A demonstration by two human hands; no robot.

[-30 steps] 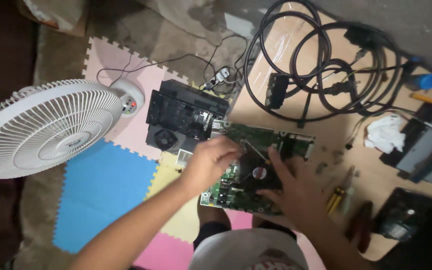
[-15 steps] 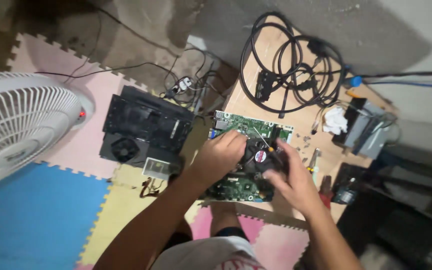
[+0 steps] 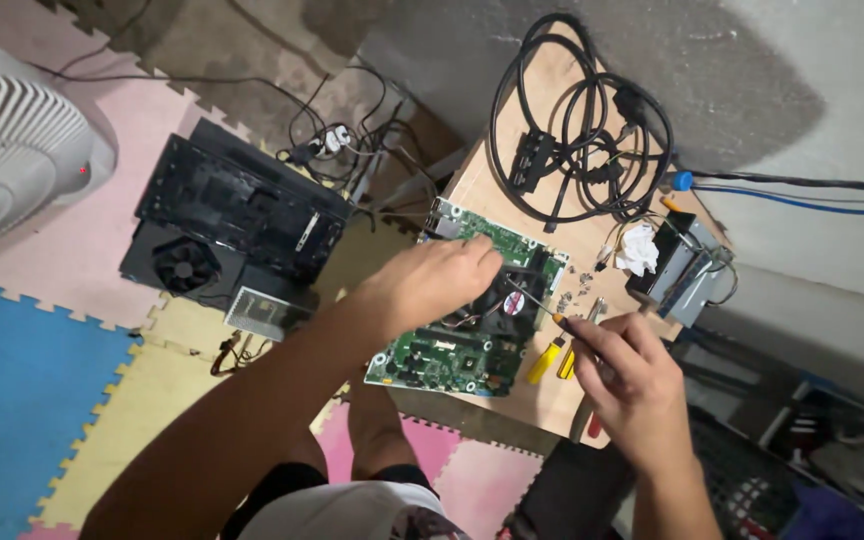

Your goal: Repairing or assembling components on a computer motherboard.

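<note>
- Since half a second ago, the right hand [image 3: 632, 385] has drawn back toward the near table edge, and the camera has tipped so the white fan sits further left.
- Interlocking foam floor mats [image 3: 42, 400] in blue, yellow and pink cover the floor on the left.
- White round electric fan [image 3: 7, 150] stands at the far left edge, partly cut off.
- Small light wooden table [image 3: 542, 395] sits right of centre.
- Black opened computer case [image 3: 232, 225] lies on the mats, just left of the table.
- Coil of thick black cables [image 3: 582, 140] rests on the far part of the table.
- Green rectangular circuit board [image 3: 442, 360] lies flat near the table's front left corner, a black round cooling fan [image 3: 502, 300] mounted on it.
- Left hand [image 3: 432, 285] rests on the board; its fingers are curled together over the cooling fan, touching it.
- Right hand's fingers are pinched around a thin screwdriver [image 3: 532, 300], its tip at the cooling fan.
- Yellow-handled screwdriver [image 3: 544, 360] lies on the table beside the board.
- Crumpled white tissue [image 3: 637, 250] lies near the table's right side.
</note>
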